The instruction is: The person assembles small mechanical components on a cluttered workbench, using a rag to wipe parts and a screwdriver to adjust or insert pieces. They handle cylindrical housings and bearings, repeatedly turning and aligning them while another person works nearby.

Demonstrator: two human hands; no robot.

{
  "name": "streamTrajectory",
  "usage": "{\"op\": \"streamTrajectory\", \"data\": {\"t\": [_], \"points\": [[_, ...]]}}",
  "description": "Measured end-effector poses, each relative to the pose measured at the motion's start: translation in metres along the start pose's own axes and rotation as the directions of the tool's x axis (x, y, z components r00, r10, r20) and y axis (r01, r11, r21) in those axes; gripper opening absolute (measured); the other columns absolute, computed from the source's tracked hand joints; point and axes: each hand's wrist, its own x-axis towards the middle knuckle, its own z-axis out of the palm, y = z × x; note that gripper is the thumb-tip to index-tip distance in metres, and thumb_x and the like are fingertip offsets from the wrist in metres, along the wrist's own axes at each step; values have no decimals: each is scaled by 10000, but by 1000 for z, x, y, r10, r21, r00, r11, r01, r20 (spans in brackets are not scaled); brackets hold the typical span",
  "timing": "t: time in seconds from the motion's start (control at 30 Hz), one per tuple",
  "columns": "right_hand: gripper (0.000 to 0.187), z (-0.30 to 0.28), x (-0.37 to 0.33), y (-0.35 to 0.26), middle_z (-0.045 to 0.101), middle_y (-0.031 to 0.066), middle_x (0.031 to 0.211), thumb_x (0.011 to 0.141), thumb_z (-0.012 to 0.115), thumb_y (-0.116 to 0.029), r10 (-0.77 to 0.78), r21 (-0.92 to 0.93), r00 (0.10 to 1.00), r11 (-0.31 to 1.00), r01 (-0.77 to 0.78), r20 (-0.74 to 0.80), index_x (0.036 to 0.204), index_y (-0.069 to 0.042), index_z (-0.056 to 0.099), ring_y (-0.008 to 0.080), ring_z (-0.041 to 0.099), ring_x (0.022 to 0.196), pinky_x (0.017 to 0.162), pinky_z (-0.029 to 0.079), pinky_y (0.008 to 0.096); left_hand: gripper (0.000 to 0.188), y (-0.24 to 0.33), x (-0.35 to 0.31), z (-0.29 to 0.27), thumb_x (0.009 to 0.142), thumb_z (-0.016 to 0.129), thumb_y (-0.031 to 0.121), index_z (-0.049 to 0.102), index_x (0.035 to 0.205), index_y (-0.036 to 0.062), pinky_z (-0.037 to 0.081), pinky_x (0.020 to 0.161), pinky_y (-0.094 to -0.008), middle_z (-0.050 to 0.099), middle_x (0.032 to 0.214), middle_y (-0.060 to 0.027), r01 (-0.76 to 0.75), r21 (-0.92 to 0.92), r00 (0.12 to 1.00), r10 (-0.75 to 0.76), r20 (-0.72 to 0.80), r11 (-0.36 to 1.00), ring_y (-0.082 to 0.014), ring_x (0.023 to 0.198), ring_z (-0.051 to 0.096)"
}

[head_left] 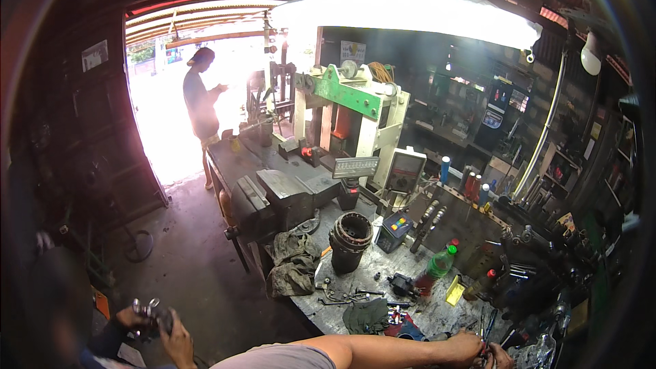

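Note:
My left arm reaches across the lower edge to the right side of the metal bench top (389, 270). My left hand (467, 347) is closed, its fingers bent around something small with a bit of red on it. My right hand (501, 357) meets it there, its fingers curled against the same spot and partly cut off by the lower edge. What lies between the two hands is too small and covered to name. Slim dark tools (489, 322) lie just beyond them, and a crumpled clear plastic bag (536, 353) is beside my right hand.
A dark ribbed cylinder (350, 242), a bench vise (277, 198), a rag (295, 263), a green-capped bottle (441, 261) and a yellow tray (455, 290) stand on the bench. Behind is a green-and-cream press (352, 99). Another person's hands (176, 338) hold a metal part (152, 318); someone stands in the doorway (201, 106).

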Motion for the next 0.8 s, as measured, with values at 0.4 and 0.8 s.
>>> {"op": "streamTrajectory", "data": {"t": [0.4,0.8], "points": [[317,-76,51,-49,744,175,1148,1005,671,-176,-569,-575,752,509,640,333,1303,-101,745,357,715,1171,1027,559,530,271,34,-18,-27,981,719,279,778,1090,39,604,927,-511,756,1073,-180,168,-98,983,-174,-57,981,-407,1043,746],[468,-51,100,-71,824,177,930,1015,614,-484,158,-657,659,404,636,735,912,-94,853,349,817,914,881,629,496,304,31,-19,-8,914,771,313,778,870,13,612,855,-536,771,929,-238,182,-94,945,-201,-260,979,-452,949,757]]}}
